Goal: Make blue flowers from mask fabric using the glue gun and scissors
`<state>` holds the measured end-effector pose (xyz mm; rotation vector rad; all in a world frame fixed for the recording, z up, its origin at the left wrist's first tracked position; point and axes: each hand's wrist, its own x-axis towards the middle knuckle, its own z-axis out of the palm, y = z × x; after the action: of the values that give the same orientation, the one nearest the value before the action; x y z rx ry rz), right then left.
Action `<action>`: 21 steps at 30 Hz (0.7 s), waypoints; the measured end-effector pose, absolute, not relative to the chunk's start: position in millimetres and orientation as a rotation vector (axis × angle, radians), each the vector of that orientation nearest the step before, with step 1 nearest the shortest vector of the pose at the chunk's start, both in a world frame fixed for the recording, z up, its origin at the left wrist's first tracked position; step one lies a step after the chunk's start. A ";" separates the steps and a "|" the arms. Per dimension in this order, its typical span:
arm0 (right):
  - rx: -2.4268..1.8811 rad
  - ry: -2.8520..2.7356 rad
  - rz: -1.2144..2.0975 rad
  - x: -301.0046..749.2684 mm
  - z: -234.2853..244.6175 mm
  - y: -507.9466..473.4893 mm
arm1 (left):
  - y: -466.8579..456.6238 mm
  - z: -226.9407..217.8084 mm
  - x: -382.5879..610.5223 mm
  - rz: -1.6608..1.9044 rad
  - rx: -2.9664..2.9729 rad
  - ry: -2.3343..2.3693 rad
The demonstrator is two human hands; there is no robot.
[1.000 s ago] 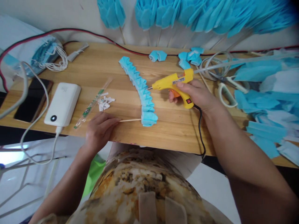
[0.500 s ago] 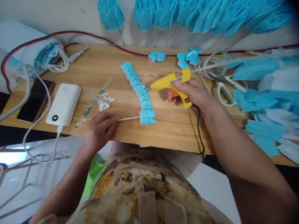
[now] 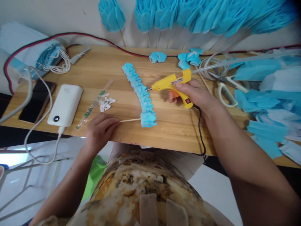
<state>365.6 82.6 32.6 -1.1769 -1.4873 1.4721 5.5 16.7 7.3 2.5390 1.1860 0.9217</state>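
Note:
My left hand [image 3: 101,128] is closed around one end of a thin wooden stick [image 3: 129,120] at the table's front edge. The stick's other end meets the lower end of a pleated light-blue strip [image 3: 137,86], which lies slantwise across the table. In my right hand [image 3: 194,92] is a yellow hot glue gun [image 3: 174,83] with a clear glue stick [image 3: 211,67] coming out of its back. Its metal nozzle points left, at or very near the strip's right edge about halfway along. My fingers are wrapped round its handle by the orange trigger [image 3: 173,94].
White scissors [image 3: 227,95] and blue fabric pieces [image 3: 263,128] lie at the right. Blue flowers [image 3: 111,15] on sticks lean along the wall. A power bank [image 3: 66,105], a phone [image 3: 37,100] and white paper scraps [image 3: 106,103] are at the left. The gun's black cord [image 3: 199,131] hangs over the front edge.
Hardly anything differs. Both hands keep their hold, and the nozzle remains at the middle of the blue strip. The view has shifted very slightly.

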 end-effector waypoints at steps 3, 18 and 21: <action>-1.184 -1.506 1.466 366.8 31.2 83.0 | 17.7 7.9 4.9 0.900 2.572 1.152; -1.201 -1.495 1.473 368.0 32.3 82.3 | 19.1 6.6 5.7 0.931 2.610 1.121; -1.252 -1.444 1.500 370.2 30.7 81.9 | 19.0 6.5 5.8 0.930 2.590 1.137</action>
<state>370.2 81.9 30.7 -1.2523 -1.4441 1.5003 5.8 19.0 6.5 2.5897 1.1366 0.9302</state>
